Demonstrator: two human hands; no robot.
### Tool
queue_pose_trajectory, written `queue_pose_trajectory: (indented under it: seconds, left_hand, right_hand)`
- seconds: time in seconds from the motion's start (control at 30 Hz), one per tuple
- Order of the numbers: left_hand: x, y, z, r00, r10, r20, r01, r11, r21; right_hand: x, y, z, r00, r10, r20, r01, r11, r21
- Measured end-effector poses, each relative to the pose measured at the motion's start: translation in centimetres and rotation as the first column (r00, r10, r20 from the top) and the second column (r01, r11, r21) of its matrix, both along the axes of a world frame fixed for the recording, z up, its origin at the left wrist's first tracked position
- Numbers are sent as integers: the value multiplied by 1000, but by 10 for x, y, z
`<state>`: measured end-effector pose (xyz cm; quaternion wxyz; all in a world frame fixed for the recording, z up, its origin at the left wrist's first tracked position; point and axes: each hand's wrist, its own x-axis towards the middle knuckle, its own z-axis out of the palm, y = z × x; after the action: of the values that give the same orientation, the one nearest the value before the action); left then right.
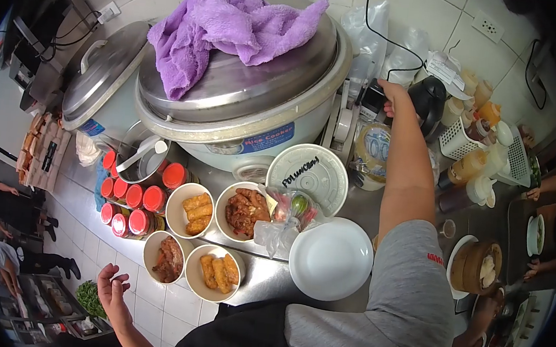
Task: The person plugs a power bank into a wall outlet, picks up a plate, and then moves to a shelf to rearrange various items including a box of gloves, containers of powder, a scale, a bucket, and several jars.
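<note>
My right hand (393, 101) is stretched out to the back, thumb and fingers closed on the edge of a small black box-shaped device (371, 101). A black kettle (426, 102) stands just right of it. My left hand (115, 291) hangs in the air past the counter's front edge, fingers loosely curled and apart, holding nothing. Closest to it is a paper bowl of braised chicken feet (168, 261). Beside that are a bowl of fried rolls (218, 272), another of fried pieces (196, 213) and a second bowl of chicken feet (246, 212). A clear bag (291, 211) touches this last one.
A large rice cooker (243, 117) with a purple towel (238, 24) on its lid fills the back. Several red-lidded jars (150, 199) stand left. A marked round lid (307, 176) and white plates (331, 259) lie front centre. Sauce bottles (467, 167) and a bamboo steamer (475, 267) are right. Other people work nearby.
</note>
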<state>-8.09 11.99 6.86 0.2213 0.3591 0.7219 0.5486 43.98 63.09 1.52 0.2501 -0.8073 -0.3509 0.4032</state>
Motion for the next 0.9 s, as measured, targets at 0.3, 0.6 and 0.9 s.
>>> queue_pose_trajectory:
  seconds: [0.3, 0.6, 0.9]
  left_hand:
    - [0, -3, -2, 1000, 27, -5, -27, 1000, -13]
    - [1, 3, -5, 1000, 14, -3, -14, 1000, -23]
    - [3, 6, -7, 1000, 18, -6, -18, 1000, -15]
  right_hand:
    - [12, 36, -24, 926, 227, 303, -226, 973, -37]
    - [2, 37, -14, 806, 279, 522, -303, 952, -41]
    - [1, 53, -17, 818, 415, 400, -348, 909, -230]
